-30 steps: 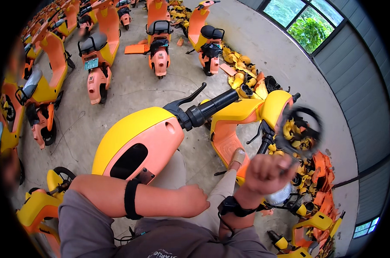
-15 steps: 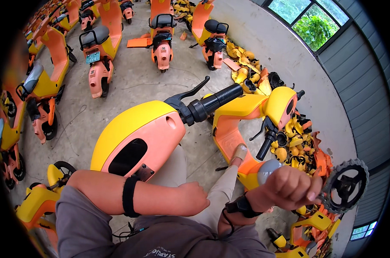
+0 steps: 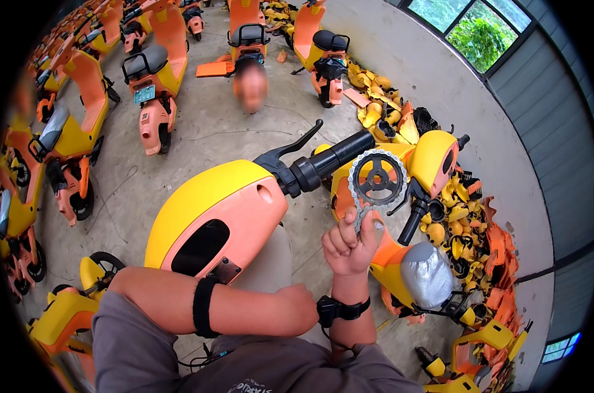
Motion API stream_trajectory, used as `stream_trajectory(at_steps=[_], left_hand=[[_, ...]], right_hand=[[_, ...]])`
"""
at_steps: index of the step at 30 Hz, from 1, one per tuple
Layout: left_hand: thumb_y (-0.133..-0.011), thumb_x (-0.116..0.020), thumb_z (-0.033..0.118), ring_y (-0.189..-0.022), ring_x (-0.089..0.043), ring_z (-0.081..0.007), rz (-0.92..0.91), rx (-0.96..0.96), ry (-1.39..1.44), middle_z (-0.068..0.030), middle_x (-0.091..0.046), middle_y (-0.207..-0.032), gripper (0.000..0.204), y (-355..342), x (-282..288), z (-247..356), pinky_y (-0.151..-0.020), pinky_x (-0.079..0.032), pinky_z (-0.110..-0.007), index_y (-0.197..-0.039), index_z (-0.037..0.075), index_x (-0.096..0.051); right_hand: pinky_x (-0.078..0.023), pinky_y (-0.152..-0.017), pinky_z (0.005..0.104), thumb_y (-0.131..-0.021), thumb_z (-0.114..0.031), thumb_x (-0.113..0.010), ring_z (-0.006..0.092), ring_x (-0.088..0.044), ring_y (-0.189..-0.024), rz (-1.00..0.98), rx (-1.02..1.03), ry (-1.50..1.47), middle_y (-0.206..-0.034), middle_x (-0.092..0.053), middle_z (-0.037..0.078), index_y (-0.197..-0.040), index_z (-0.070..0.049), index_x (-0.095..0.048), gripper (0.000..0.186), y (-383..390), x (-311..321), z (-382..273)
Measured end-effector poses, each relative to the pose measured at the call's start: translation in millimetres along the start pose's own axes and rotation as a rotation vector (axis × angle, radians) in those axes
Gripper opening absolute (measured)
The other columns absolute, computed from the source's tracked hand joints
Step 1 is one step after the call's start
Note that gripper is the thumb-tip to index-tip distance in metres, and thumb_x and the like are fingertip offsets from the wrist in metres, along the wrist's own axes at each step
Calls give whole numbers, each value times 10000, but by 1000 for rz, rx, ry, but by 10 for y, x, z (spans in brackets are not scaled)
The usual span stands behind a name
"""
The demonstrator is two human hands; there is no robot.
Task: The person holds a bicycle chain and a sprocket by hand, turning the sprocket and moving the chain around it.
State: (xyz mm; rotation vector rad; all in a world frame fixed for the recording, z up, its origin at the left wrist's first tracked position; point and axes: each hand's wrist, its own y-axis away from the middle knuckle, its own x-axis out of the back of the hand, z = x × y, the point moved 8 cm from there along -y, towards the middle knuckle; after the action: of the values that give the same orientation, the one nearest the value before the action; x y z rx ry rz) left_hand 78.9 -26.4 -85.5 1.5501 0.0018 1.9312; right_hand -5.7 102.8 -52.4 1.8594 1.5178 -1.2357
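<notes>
Raised in front of me, my right hand (image 3: 352, 242) pinches the lower rim of a black three-spoked sprocket (image 3: 378, 177) with a grey chain wrapped round it. The sprocket stands upright, its face toward me. My left forearm lies across my front, and my left hand (image 3: 297, 306) is curled by my right wrist; its fingers are turned under and anything in them is hidden. Ahead of my left arm is the yellow and pink front of a scooter (image 3: 208, 213), with a black handlebar grip (image 3: 336, 157) and a brake lever (image 3: 301, 139) behind the sprocket's left side.
Another yellow scooter (image 3: 431, 160) with a silver-covered seat (image 3: 428, 275) stands close on my right. Heaped yellow and orange plastic parts (image 3: 457, 229) line the pale wall (image 3: 454, 111). Several more scooters (image 3: 156, 72) stand ahead and to the left on the concrete floor (image 3: 212, 118).
My right hand has swung left and forward, bringing the sprocket from the far right to in front of the handlebar grip. The sprocket now faces me more squarely. My left hand has barely moved.
</notes>
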Motion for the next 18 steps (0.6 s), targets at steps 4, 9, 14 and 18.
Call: stream_trajectory(at_steps=[4,9,14,18], left_hand=[[-904,-539,195,-1002,-651,-261,13,29,-26,-88,-685,-1020,230,29,93,-22,-886,-475,-375,-1030,88,-700],[-907,-557,227,-996,-652,-270,-42,33,-46,-100,-678,-1033,241,-29,105,-56,-880,-479,-382,-1055,82,-682],[-882,-627,305,-961,-662,-293,287,255,-85,-116,-674,-1001,279,105,524,-277,-789,-509,-403,-1021,62,-627],[-919,-640,339,-969,-666,-304,324,332,32,-146,-666,-1019,429,67,716,-281,-804,-522,-412,-1192,19,-553]], right_hand=[[-273,-425,242,-1085,-453,-282,59,-256,-398,-9,7,11,-518,-279,-80,-1055,-80,-554,462,80,70,-29],[-278,-457,242,-1070,-415,-348,67,-252,-405,-40,66,68,-516,-290,-77,-977,-43,-590,454,274,69,-174],[-245,-425,279,-1059,-379,-363,72,-234,-397,-53,181,169,-493,-270,-75,-952,-34,-608,437,526,69,-345],[-230,-433,284,-1016,-372,-459,78,-252,-418,23,218,317,-487,-299,-49,-874,5,-606,429,897,57,-559]])
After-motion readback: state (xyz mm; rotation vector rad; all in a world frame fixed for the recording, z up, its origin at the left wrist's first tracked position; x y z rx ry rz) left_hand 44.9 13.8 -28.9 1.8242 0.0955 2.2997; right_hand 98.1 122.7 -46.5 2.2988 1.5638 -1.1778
